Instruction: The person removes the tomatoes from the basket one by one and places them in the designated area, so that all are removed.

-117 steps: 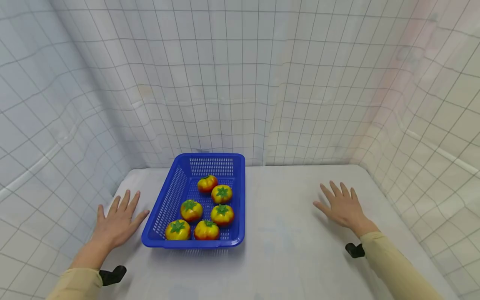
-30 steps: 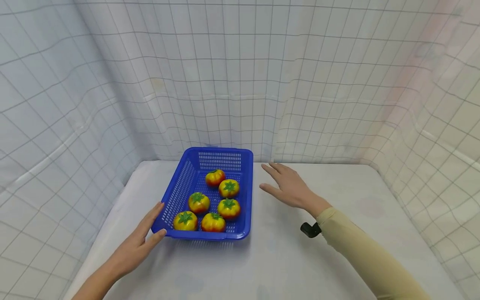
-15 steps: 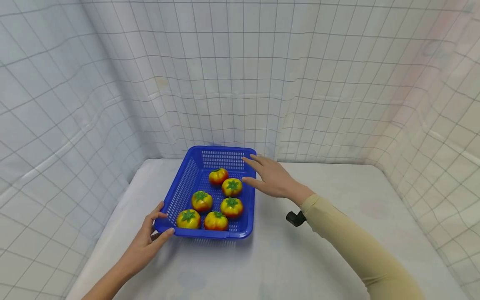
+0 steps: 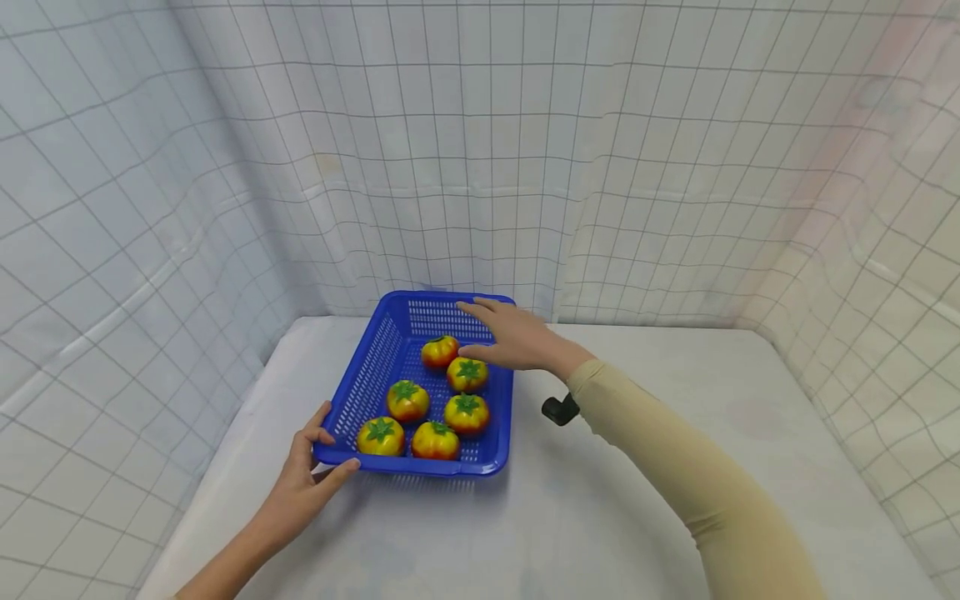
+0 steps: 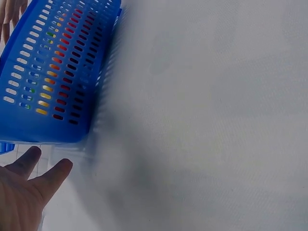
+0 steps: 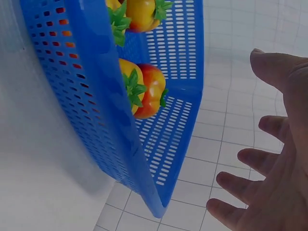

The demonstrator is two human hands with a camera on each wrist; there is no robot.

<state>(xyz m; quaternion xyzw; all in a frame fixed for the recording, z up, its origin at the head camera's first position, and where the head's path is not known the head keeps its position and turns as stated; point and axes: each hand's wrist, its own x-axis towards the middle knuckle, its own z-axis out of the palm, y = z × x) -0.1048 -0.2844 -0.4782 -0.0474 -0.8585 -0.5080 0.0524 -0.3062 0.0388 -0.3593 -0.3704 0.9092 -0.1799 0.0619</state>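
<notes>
A blue plastic basket (image 4: pixel 372 364) stands on the white table and holds several yellow-and-red, tomato-like fruits with green leafy tops, such as one at the near left (image 4: pixel 380 437). My left hand (image 4: pixel 296 492) holds the near left corner, fingers bent over the rim and thumb on the front edge. In the left wrist view, two fingers (image 5: pixel 60 168) show beside that corner. My right hand (image 4: pixel 517 335) hovers over the right rim, near the rear fruits, fingers extended and spread. The right wrist view shows this hand (image 6: pixel 281 163) apart from the fruits, holding nothing.
White grid-patterned curtains (image 4: pixel 480 167) enclose the back and both sides. The white tabletop (image 4: pixel 645 500) extends right and in front of the basket. A small black wrist device (image 4: pixel 560 409) sits under my right sleeve.
My left hand moved from lying flat on the table to the basket's near left corner. My right hand travelled left from the table's right side to above the basket. The head view shifted slightly.
</notes>
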